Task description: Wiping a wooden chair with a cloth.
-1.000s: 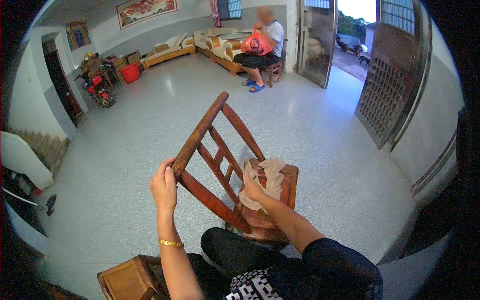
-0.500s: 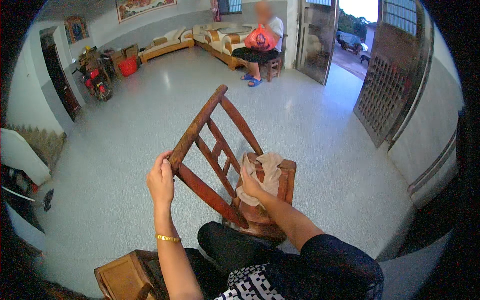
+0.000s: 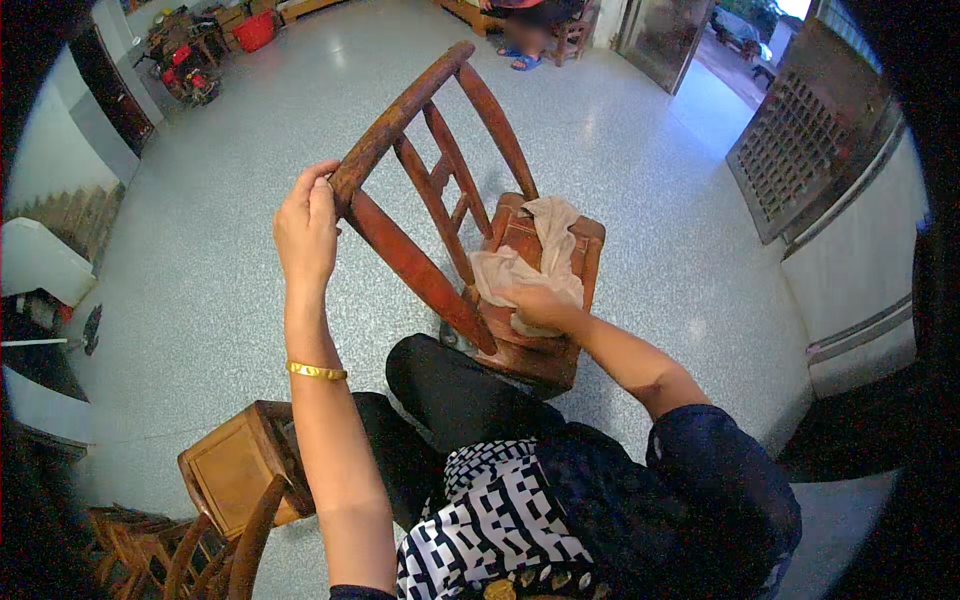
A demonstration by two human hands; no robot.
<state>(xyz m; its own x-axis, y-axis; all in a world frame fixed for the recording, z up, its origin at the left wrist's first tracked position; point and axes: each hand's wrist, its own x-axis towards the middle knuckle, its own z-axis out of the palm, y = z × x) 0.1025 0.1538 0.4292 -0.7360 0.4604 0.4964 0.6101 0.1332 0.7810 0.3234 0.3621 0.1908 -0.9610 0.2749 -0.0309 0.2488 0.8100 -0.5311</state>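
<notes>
A reddish-brown wooden chair point(image 3: 408, 262) stands in front of me, its backrest leaning toward the upper left and its seat at the right. My left hand point(image 3: 308, 225) is wrapped round the near end of the worn top rail. On the seat, my right hand point(image 3: 540, 306) is closed on a pale, crumpled cloth point(image 3: 552, 232) and presses it against the wood beside the foot of the backrest. Part of the cloth trails over the seat toward its far edge. The right fingertips are partly hidden in the folds.
Beside my left forearm is another wooden chair point(image 3: 232, 470), with more wooden chairs point(image 3: 150, 545) at the lower left. Across the floor, a person in blue slippers point(image 3: 525, 62) sits on a stool. A red motorcycle point(image 3: 188, 75) stands far left; an open metal door point(image 3: 810, 130) is far right.
My view has tipped downward, so the chair appears higher. My right hand has drawn the cloth nearer to me across the seat. The left hand keeps its hold on the rail.
</notes>
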